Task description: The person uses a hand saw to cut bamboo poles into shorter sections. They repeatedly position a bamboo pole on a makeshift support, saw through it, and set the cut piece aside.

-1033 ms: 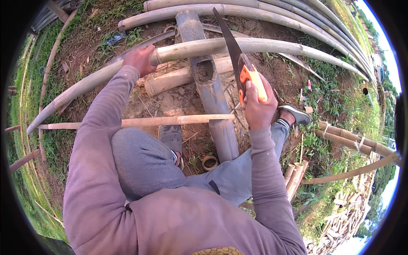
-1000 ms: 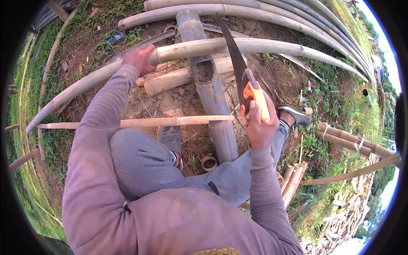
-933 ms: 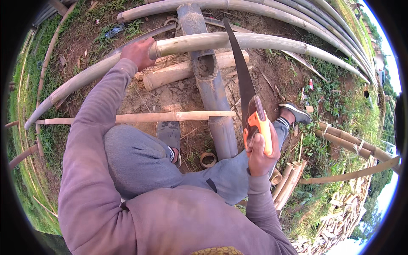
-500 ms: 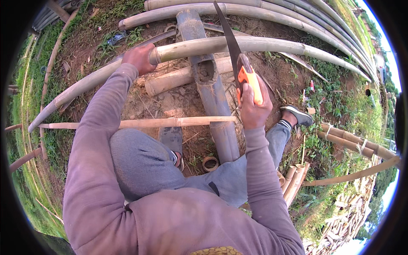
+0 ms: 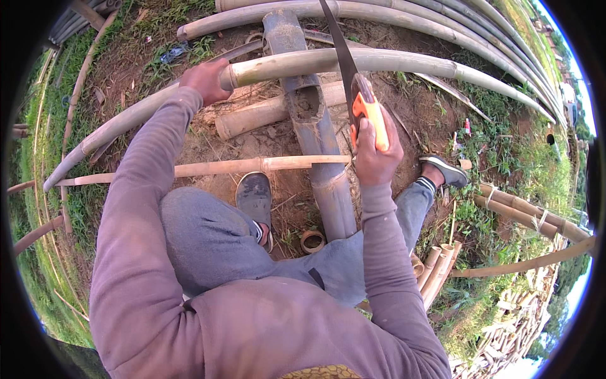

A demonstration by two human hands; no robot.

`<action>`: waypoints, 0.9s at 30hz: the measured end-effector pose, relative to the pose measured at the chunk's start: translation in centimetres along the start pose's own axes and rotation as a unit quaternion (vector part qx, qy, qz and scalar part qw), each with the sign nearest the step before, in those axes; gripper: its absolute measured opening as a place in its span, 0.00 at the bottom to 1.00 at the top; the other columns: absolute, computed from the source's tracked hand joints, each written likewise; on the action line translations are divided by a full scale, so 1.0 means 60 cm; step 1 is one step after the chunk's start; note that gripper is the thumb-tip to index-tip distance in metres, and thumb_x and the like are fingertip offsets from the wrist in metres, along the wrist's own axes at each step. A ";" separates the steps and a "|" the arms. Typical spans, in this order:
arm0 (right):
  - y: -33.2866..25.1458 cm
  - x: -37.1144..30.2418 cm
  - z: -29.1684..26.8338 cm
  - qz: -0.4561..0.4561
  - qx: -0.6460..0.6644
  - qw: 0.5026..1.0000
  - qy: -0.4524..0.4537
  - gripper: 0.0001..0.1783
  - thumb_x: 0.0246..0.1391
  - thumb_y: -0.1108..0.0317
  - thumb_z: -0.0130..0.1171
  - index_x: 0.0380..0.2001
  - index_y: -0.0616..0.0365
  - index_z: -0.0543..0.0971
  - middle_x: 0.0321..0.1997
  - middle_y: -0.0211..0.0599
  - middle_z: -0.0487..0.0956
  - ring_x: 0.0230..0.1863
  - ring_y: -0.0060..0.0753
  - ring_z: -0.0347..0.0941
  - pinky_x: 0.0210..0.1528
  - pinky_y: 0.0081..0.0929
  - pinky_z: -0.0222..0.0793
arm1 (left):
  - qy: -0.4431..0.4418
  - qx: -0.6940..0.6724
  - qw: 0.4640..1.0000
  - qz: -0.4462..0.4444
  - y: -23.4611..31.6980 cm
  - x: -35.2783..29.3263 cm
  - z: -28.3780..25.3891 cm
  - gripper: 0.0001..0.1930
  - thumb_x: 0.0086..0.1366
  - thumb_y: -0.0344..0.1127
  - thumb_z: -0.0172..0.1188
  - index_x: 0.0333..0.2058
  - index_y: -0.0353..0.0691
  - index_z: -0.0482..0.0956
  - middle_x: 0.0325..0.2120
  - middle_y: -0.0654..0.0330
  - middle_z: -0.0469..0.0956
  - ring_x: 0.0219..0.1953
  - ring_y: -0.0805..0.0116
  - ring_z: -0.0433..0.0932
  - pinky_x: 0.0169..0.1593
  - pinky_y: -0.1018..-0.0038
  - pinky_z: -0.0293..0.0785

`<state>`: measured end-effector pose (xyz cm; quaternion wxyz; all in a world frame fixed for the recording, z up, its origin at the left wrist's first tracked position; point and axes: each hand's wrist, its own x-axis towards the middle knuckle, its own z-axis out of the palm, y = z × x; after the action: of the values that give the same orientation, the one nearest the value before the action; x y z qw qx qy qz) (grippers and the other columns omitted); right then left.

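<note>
My left hand (image 5: 207, 83) is wrapped around a long, pale bamboo pole (image 5: 271, 67), beside one of its joints. In my right hand (image 5: 380, 151) is the orange handle of a handsaw (image 5: 344, 54), my fingers closed around it. The dark blade points away from me and crosses the pole to the right of its middle; I cannot tell how deep it sits. Under the pole lies a thick grey bamboo trunk (image 5: 319, 144) with a squarish hole cut in it. A shorter, thick bamboo piece (image 5: 252, 118) lies across beneath that trunk.
A thin bamboo pole (image 5: 218, 168) runs across in front of my knees, its end on the grey trunk. Several long poles (image 5: 416, 31) lie at the far side. Cut bamboo pieces (image 5: 435, 271) stand by my right arm, and a bamboo ring (image 5: 312, 241) lies near my shoe.
The view has shifted slightly, and the thin pole and left shoe look a little higher. The saw stays across the pole, with both hands keeping their grips.
</note>
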<state>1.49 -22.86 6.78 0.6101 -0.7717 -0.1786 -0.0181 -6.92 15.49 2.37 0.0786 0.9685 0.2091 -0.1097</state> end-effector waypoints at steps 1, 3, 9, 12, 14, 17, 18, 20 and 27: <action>0.003 -0.049 -0.027 0.017 0.019 1.000 -0.004 0.25 0.67 0.69 0.64 0.62 0.73 0.75 0.54 0.50 0.85 0.53 0.34 0.82 0.56 0.30 0.78 | 0.017 0.006 1.000 0.001 -0.017 0.012 -0.005 0.32 0.55 0.53 0.73 0.57 0.51 0.76 0.50 0.50 0.85 0.52 0.47 0.85 0.57 0.55 0.81; 0.002 -0.155 -0.094 0.038 0.039 0.998 -0.009 0.27 0.68 0.69 0.62 0.64 0.76 0.72 0.57 0.56 0.83 0.57 0.43 0.82 0.58 0.35 0.80 | 0.009 -0.009 1.000 0.002 -0.017 0.003 0.003 0.32 0.55 0.52 0.73 0.57 0.51 0.76 0.48 0.49 0.86 0.50 0.46 0.86 0.56 0.54 0.81; 0.022 -0.121 -0.074 -0.018 -0.018 1.000 -0.014 0.25 0.67 0.70 0.63 0.62 0.74 0.74 0.55 0.55 0.84 0.53 0.40 0.82 0.55 0.35 0.80 | 0.035 -0.008 0.999 0.009 -0.003 0.009 -0.001 0.34 0.50 0.50 0.76 0.56 0.50 0.76 0.48 0.49 0.86 0.50 0.46 0.85 0.54 0.54 0.82; 0.005 0.059 0.033 -0.048 0.001 0.999 0.004 0.23 0.65 0.71 0.67 0.60 0.69 0.79 0.46 0.44 0.86 0.43 0.25 0.81 0.47 0.27 0.78 | 0.043 -0.010 0.999 0.018 0.005 0.012 -0.013 0.33 0.53 0.52 0.74 0.56 0.49 0.76 0.47 0.49 0.86 0.50 0.44 0.85 0.56 0.54 0.81; -0.001 0.089 0.054 -0.026 0.039 0.999 -0.013 0.23 0.64 0.71 0.68 0.60 0.69 0.79 0.49 0.46 0.86 0.46 0.25 0.81 0.50 0.26 0.77 | 0.038 -0.011 0.999 0.021 -0.001 0.012 -0.015 0.33 0.53 0.52 0.74 0.56 0.49 0.77 0.48 0.49 0.86 0.51 0.45 0.85 0.57 0.55 0.81; 0.029 0.012 0.013 -0.004 0.021 1.000 0.002 0.25 0.66 0.69 0.66 0.62 0.71 0.77 0.54 0.48 0.85 0.51 0.31 0.82 0.54 0.30 0.78 | 0.054 -0.012 0.998 0.029 -0.010 0.005 -0.013 0.34 0.53 0.51 0.75 0.58 0.49 0.77 0.49 0.50 0.85 0.52 0.46 0.84 0.57 0.55 0.81; 0.034 -0.042 -0.017 0.030 0.025 0.999 0.005 0.26 0.66 0.68 0.66 0.63 0.72 0.76 0.56 0.50 0.84 0.53 0.34 0.83 0.55 0.31 0.79 | 0.053 -0.015 0.998 0.028 -0.011 0.010 -0.014 0.35 0.52 0.51 0.75 0.58 0.50 0.77 0.49 0.50 0.85 0.52 0.46 0.84 0.56 0.55 0.81; 0.013 -0.155 -0.081 0.055 0.001 0.998 -0.011 0.29 0.67 0.67 0.64 0.65 0.75 0.73 0.59 0.54 0.83 0.57 0.41 0.83 0.58 0.35 0.79 | 0.000 -0.020 1.000 -0.001 -0.015 0.009 -0.013 0.35 0.51 0.50 0.75 0.58 0.51 0.77 0.48 0.51 0.86 0.51 0.46 0.85 0.54 0.54 0.82; 0.010 -0.017 -0.002 -0.036 -0.056 0.998 0.019 0.23 0.66 0.73 0.65 0.61 0.70 0.78 0.53 0.48 0.86 0.49 0.31 0.84 0.52 0.27 0.79 | 0.014 -0.013 1.000 -0.003 0.010 0.009 -0.010 0.35 0.54 0.51 0.75 0.59 0.52 0.75 0.51 0.52 0.85 0.53 0.47 0.84 0.57 0.54 0.80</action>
<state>0.77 -23.36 5.99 0.5685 -0.7971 -0.1931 -0.0642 -6.06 15.29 2.89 0.0879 0.9681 0.2149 -0.0939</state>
